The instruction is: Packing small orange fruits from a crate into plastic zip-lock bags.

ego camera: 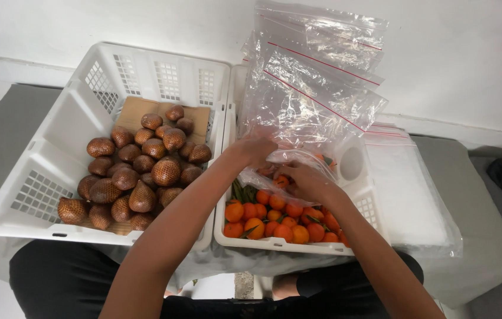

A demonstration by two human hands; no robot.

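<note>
- I look down at a grey padded surface (3,136) set against a white wall (457,53), with a pale ledge running along the wall's foot.
- Two white plastic crates sit side by side on it, touching along their inner walls.
- The left crate (56,147) has a sheet of brown cardboard (136,112) on its floor and a heap of brown, scaly snake fruit (144,171) piled toward its near right part.
- The right crate (274,243) holds small oranges (274,221), some with green leaves, crowded at the near end.
- A loose pile of clear zip bags (316,82) with red seal lines stands over the far end of the right crate, and more flat bags (407,189) lie just to its right on the surface.
- My left hand (257,150) grips the rim of one clear bag (295,158), fingers closed on the plastic, holding its mouth up above the oranges.
- My right hand (307,180) is at that same bag's mouth, fingers curled around a small orange (281,180) at the opening; the bag sits just above the heap, between my two hands.
- My dark-clothed lap shows below the crates.
</note>
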